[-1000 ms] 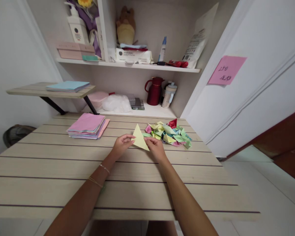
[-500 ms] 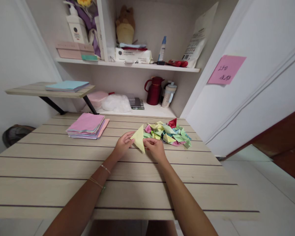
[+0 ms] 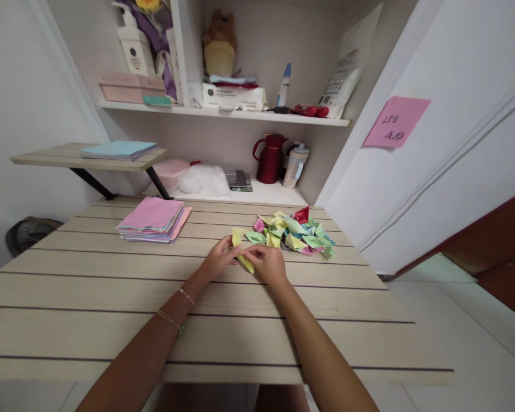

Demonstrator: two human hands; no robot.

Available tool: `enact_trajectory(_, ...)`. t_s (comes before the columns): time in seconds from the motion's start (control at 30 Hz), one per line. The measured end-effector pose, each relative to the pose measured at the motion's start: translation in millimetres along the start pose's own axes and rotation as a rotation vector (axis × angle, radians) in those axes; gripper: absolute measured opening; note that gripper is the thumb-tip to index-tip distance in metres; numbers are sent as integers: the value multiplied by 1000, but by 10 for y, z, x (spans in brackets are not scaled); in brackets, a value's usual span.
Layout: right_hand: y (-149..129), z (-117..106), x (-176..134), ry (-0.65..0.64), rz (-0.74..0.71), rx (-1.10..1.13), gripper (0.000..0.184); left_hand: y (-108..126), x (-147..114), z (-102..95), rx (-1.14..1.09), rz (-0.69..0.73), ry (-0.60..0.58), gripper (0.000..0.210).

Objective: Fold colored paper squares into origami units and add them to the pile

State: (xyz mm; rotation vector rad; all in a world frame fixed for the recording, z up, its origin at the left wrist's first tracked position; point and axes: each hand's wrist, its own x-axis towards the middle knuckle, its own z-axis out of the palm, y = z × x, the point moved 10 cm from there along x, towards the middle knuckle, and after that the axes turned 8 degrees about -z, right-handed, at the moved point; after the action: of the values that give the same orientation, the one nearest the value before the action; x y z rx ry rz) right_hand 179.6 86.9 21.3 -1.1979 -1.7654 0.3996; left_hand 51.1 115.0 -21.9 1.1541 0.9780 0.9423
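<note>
Right between the left hand [image 3: 220, 257] and right hand [image 3: 268, 264], pinched by both: yellow paper [image 3: 237, 235], kinda half-folded. Folded pile [image 3: 298, 233] past the right looks done; paper stack [image 3: 151, 220] beyond the left, unfolded I'd guess.

Soft, muted light spreads fairly evenly over the counter [image 3: 236, 340] around the right grip [image 3: 269, 263], leaving only faint, diffuse shadows near it. Beyond the grip, the shelf [image 3: 278, 116] recesses look dimmer and small print blurs. Wide-angle distortion stretches the margins far left and right of it.
</note>
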Motion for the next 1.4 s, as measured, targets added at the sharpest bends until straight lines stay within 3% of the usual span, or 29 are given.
enact_trajectory(0.17,-12,15,3,19,-14,56,21,110,-11,-20,-16,87,33,42)
enact_trajectory(0.43,60,-109,1,155,36,63,22,79,-2,6,-28,60,-8,48)
enact_trajectory(0.53,-2,-120,-8,168,3,36,50,82,-30,54,41,78,-20,47)
enact_trajectory(0.63,-110,-27,-9,82,-64,-17,68,87,-54,97,139,118,-22,41)
enact_trajectory(0.77,-159,131,-35,-62,-80,-127,57,81,-57,52,236,179,52,44)
enact_trajectory(0.97,-252,168,-52,-84,-127,-357,26,18,-24,37,154,174,91,55)
enact_trajectory(1.07,-284,249,-59,-158,-138,-454,25,-6,-22,39,91,153,119,57)
enact_trajectory(1.17,-279,305,-66,-201,-125,-511,29,31,-72,-59,103,182,256,52)
enact_trajectory(1.27,-280,315,-71,-185,-119,-496,32,88,-152,-153,176,222,389,41)
enact_trajectory(1.4,-279,290,-71,-126,-108,-379,32,145,-202,-169,265,253,424,23)
